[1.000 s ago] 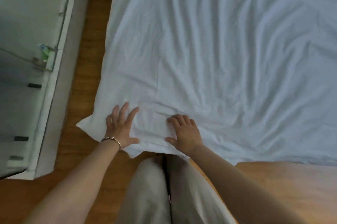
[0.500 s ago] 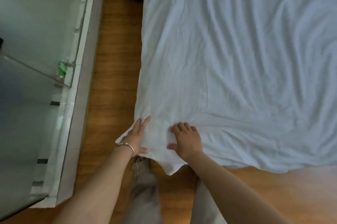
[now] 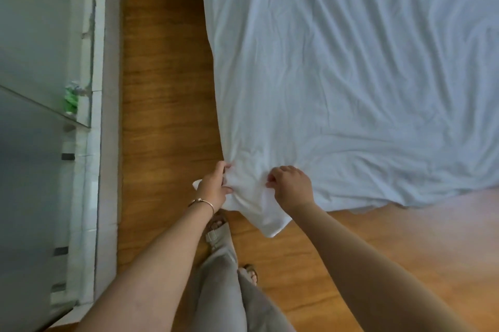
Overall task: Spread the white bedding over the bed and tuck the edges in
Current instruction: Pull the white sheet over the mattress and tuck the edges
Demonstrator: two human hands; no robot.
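1. Gathering the near corner of the white sheet (image 3: 351, 75), which lies spread over the bed, the left hand (image 3: 213, 187) and right hand (image 3: 291, 187) both bunch the cloth in curled fingers.
2. Tucking seems next: the hanging corner flap (image 3: 266, 219) likely needs pushing under the mattress.

A bedroom: sheeted bed (image 3: 351, 61) (wrinkled white) on wooden floor (image 3: 162, 88).

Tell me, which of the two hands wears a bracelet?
The left hand, gripping the white bedding at the bed's corner, has a thin bracelet at its wrist. The right hand is bare.
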